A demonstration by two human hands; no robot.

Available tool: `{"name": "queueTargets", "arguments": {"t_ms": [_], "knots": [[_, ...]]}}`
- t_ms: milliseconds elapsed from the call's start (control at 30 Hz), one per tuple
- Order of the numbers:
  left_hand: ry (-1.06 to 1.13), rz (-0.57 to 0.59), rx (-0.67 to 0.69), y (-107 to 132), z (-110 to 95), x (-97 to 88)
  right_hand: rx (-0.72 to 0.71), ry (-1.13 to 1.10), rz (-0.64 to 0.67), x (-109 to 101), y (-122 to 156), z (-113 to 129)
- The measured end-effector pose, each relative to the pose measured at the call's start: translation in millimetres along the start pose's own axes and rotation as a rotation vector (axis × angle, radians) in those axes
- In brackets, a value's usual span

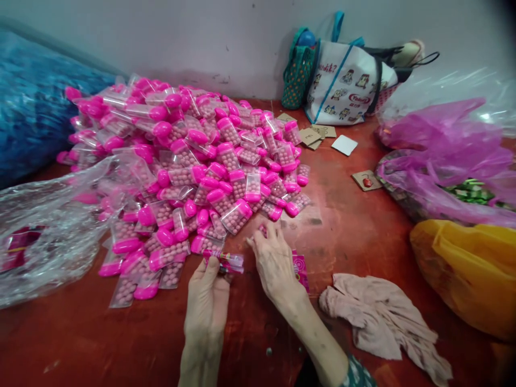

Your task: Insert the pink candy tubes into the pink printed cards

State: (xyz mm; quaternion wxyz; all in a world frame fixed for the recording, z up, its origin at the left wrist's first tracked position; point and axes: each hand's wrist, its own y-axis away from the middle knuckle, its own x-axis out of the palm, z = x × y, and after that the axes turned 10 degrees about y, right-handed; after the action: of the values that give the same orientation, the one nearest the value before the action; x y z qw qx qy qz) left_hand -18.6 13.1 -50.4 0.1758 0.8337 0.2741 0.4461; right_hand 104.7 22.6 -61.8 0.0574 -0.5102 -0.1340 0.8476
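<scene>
A big heap of clear packets with pink caps and pinkish candy balls [193, 161] covers the red table [346, 231]. My left hand [207, 301] is closed on a small pink-printed wrapped packet [226, 262] just in front of the heap. My right hand [274, 263] reaches to the heap's near edge, its fingertips pinched on a candy packet [263, 230] lying there. Under the right hand lies a pink printed card [301, 271].
A crumpled clear plastic bag [44, 231] lies at left, a blue sack [36, 102] behind it. A beige cloth [382, 317] lies at right front. Yellow bag [471, 269], pink plastic bags over a basket [443, 156], tote bags [342, 80] and small cardboard pieces [318, 134] stand further back.
</scene>
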Motion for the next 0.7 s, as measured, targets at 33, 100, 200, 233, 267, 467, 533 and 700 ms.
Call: {"name": "queueTargets", "arguments": {"t_ms": [33,100,200,233,267,467,533,700], "knots": [[0.02,-0.008,0.002,-1,-2,-0.7,-0.023,0.031,0.037,-1,-1,1],[0.051,-0.016,-0.003,-3,-5,-1.4,-0.075,0.091,0.121,-3,-6,4],[0.087,-0.031,-0.006,-6,-7,-1.4,0.003,0.129,0.16,-3,-11,12],[0.098,-0.038,-0.004,-7,-8,-1.4,0.068,0.145,0.137,-2,-11,14],[0.106,-0.042,-0.001,-7,-8,-1.3,0.131,0.159,0.093,0,-11,17],[0.12,-0.036,0.0,-7,-9,-0.2,0.143,0.017,-0.097,17,0,24],[0.134,-0.039,0.002,-7,-9,0.7,0.139,-0.083,-0.066,20,4,25],[0.137,-0.049,0.024,-8,-10,2.4,0.331,-0.305,-0.022,9,5,26]]}}
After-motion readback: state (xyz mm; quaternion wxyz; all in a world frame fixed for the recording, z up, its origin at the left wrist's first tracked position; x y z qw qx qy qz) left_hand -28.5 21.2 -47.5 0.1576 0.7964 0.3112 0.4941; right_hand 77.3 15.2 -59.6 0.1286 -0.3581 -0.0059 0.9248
